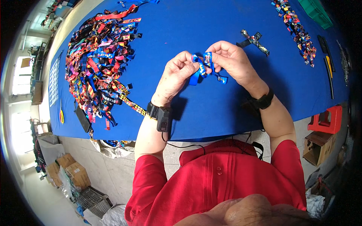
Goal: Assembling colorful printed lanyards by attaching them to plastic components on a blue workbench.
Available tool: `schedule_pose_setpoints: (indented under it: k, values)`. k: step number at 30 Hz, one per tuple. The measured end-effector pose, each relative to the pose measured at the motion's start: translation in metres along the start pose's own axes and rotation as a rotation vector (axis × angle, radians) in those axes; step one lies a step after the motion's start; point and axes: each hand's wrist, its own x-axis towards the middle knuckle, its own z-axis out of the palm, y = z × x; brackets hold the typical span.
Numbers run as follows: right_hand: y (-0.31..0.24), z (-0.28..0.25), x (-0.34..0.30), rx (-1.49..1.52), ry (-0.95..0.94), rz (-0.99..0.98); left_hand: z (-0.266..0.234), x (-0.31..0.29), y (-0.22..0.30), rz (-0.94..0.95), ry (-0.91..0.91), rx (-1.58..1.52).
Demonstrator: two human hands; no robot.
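Note:
Above the middle of the blue-covered table (158,34), both my hands hold one blue printed ribbon (207,60) with white and coloured figures. My left hand (177,73) pinches its left part between thumb and fingers, and a loop and a short tail hang below. With thumb and forefinger my right hand (233,62) grips the upper right part; another end dangles under these fingers. Just beyond my right hand lies a cross-shaped piece of dark patterned ribbon (254,40). To the left spreads a big heap of colourful ribbon pieces (98,64), with a braided yellow, red and black strip (132,104) reaching toward my left wrist.
A long row of bunched ribbon pieces (296,32) runs along the far right, near a green crate (316,13) and dark rods (329,71). Yellow-handled scissors (62,116) rest at the left edge. A red stool (327,119) and cardboard box (317,147) stand on the floor.

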Motion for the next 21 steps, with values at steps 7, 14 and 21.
schedule_pose_setpoints:
  k: [7, 14, 21]
  values:
    - [-0.002, 0.004, 0.001, 0.051, -0.025, 0.011, -0.004, -0.001, 0.000, 0.013, 0.029, 0.008]
    - [0.004, 0.009, 0.001, 0.081, -0.054, -0.078, -0.015, 0.003, -0.006, 0.057, 0.023, 0.037]
    - [0.001, 0.005, 0.003, -0.016, 0.166, -0.102, 0.008, 0.004, 0.004, 0.182, 0.189, -0.069]
